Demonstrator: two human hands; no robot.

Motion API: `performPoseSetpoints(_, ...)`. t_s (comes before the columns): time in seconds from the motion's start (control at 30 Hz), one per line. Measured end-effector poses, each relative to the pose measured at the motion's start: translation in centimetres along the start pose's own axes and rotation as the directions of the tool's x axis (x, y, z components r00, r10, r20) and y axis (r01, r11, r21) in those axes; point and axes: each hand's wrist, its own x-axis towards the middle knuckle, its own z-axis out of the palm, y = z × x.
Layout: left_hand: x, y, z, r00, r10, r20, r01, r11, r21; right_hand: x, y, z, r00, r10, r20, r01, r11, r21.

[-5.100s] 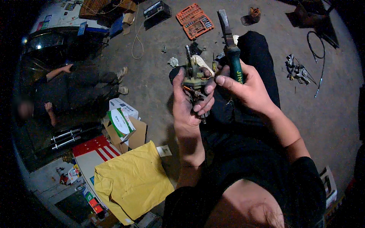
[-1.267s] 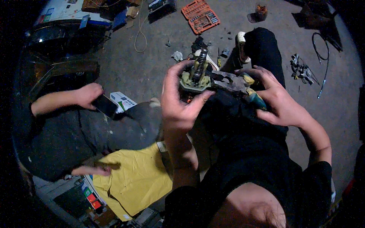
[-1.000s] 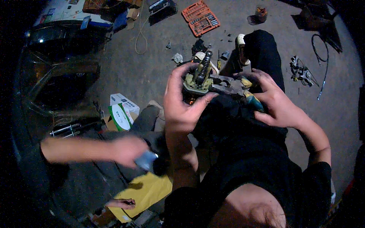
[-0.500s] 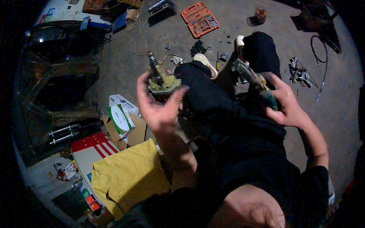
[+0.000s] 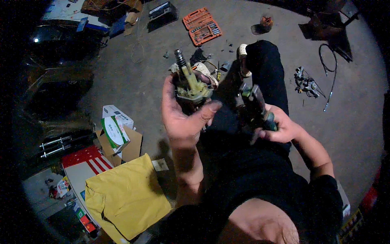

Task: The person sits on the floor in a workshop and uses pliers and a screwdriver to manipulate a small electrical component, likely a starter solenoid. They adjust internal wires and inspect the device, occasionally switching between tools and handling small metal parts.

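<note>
My left hand is closed around a greasy mechanical part with a pale yellow-green housing and an upright sprung shaft at its top. To its right, apart from the part, my right hand grips dark green-handled pliers, their metal jaws raised and slightly blurred. Both hands are held above my black-trousered legs; white shoes show beyond them.
An orange socket case, small loose parts, a yellow screwdriver, a dismantled assembly and a cable lie on the concrete floor. Cardboard boxes and a yellow cloth are at lower left.
About a second ago the pliers were on the part; they have drawn away to the right and tilted upward. The other person's arms and legs, earlier at lower left, have left the view.
</note>
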Motion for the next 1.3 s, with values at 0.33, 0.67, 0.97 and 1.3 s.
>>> performPoseSetpoints(0.33, -1.2, 1.5, 2.4, 0.959, -0.282, -0.025, 0.278, 0.953, -0.117, 0.6, 0.9, 0.4, 0.974, -0.203, -0.103, 0.142, 0.895, -0.422)
performPoseSetpoints(0.67, -1.0, 1.5, 2.4, 0.950, -0.314, 0.007, 0.313, 0.945, -0.099, 0.6, 0.6, -0.1, 0.955, -0.236, -0.179, 0.075, 0.776, -0.626)
performPoseSetpoints(0.97, -0.9, 1.5, 2.6, 0.956, -0.291, -0.049, 0.289, 0.956, -0.048, 0.4, -0.6, -0.1, 0.968, -0.196, -0.159, 0.079, 0.833, -0.547)
performPoseSetpoints(1.3, -0.5, 1.1, 1.2, 0.941, -0.332, 0.067, 0.338, 0.911, -0.236, 0.9, -1.5, -0.3, 0.973, -0.151, -0.173, 0.067, 0.908, -0.414)
